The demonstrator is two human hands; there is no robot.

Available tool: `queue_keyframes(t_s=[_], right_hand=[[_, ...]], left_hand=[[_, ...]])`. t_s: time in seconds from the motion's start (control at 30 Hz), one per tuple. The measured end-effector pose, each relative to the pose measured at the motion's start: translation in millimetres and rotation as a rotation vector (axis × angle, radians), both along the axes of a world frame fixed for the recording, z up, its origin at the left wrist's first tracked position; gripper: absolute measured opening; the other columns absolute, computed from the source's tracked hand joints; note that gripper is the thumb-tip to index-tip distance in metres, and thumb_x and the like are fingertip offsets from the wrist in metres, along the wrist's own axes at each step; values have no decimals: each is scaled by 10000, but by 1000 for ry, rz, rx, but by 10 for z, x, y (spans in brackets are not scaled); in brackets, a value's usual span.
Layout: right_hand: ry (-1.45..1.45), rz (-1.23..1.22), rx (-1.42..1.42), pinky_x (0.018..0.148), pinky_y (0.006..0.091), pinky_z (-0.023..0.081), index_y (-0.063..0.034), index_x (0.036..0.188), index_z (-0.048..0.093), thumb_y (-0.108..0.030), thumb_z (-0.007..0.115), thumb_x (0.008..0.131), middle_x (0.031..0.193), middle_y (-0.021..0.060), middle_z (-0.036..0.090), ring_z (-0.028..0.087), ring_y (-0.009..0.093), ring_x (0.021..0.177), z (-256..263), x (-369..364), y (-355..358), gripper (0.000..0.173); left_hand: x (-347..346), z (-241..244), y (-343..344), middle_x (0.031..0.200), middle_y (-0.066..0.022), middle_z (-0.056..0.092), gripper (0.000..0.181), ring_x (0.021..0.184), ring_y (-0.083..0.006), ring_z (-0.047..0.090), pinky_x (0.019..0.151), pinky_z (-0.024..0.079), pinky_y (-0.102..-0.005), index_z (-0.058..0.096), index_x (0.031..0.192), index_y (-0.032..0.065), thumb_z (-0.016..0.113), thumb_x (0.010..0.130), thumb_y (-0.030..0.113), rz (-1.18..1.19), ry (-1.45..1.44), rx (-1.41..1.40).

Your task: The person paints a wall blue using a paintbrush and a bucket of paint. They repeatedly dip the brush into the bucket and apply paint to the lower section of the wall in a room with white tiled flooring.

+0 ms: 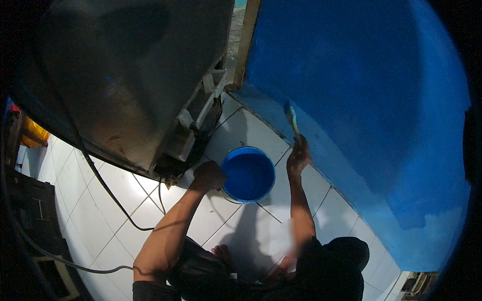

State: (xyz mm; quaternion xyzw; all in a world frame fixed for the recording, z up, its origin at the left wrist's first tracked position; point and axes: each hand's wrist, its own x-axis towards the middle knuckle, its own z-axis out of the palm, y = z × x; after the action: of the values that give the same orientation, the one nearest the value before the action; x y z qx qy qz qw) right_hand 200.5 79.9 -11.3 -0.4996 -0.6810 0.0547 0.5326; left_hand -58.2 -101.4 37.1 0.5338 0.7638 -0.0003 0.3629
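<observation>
My left hand grips the left rim of a round bucket. Blue paint fills much of its inside. In my right hand is a paintbrush, held by its handle end. Its dark bristles point away from me, at the wall; whether they press on it I cannot tell. Deep blue covers the upper wall, while a paler blue strip runs along the bottom. The bucket appears to be above or on the white floor tiles; its base is hidden.
A large dark appliance-like body stands at the left, with an exposed ribbed edge. A black cable hangs across it and down towards my left forearm. Dark wooden furniture lines the far left. A door frame post meets the wall.
</observation>
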Motion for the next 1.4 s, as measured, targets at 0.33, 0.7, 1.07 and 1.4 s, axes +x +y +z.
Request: queue_keyframes(t_s=[0.33,0.7,1.07,1.4], right_hand=[[-56,309,-71,762,428,536,-43,1144,636,-115,568,921,1070,226,663,666,386,935,235,-1149,910,244],[93,-37,-80,698,423,533,-46,1122,653,-126,588,927,990,176,699,697,308,840,91,-157,299,221],[103,-24,85,750,385,552,-8,1145,629,-49,600,920,1071,167,691,705,252,876,-78,483,-208,230],[-105,330,-81,668,436,529,-54,1110,643,-137,565,931,976,208,681,680,370,787,255,-1107,904,213]], left_hand=[[-55,-287,-5,680,-164,684,189,734,-290,698,740,548,-389,724,644,63,644,680,231,-201,119,151],[-94,-266,-70,626,-137,672,174,692,-287,689,697,545,-378,713,552,98,627,651,214,-76,111,124],[34,52,-22,642,-128,673,110,666,-276,679,677,538,-385,718,560,122,703,610,219,12,133,8],[63,199,19,776,-189,692,112,771,-315,691,777,531,-428,743,644,119,707,619,222,-83,169,-74]])
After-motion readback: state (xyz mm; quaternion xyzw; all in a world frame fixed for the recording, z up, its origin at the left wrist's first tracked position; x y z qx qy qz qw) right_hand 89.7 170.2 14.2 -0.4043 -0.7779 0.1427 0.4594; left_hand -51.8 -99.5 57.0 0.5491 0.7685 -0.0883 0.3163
